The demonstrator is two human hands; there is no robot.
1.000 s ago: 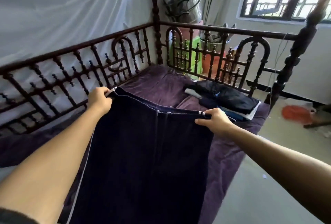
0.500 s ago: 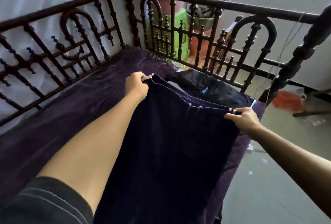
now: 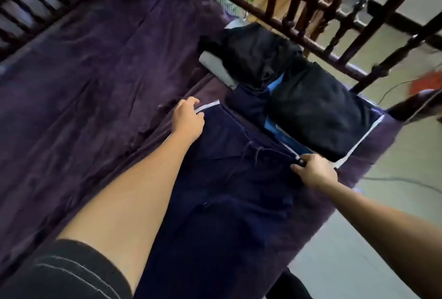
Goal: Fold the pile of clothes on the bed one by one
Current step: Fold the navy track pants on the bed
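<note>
spreading the navy trousers [image 3: 227, 191]: they lie flat on the bed with the waistband far from the person, so this looks like the step before the first fold.
bed cover [image 3: 83, 83]: purple, and creased to the left of the trousers; those ridges could show through the fold if the cloth is not smoothed.
left hand [image 3: 189, 119]: its fingers are curled on the waistband corner that carries the white stripe [image 3: 208, 106], gripping it; an uneven release could leave that corner skewed.
trouser body: the legs run back toward the person and out of view at the bottom; the middle is rumpled, so folding now might set the wrinkles in.
right hand [image 3: 315, 170]: it pinches the other waistband corner, just beside the dark clothes; a pull to that side could drag the waistband onto them.
dark clothes [image 3: 311, 112]: heaped near the rail [image 3: 311, 42]; cannot tell which are folded or whether they touch the waistband; a nudge could spill them.
bed edge and floor [image 3: 358, 239]: the trousers' right side lies near the edge, and slack there may slide off.
</note>
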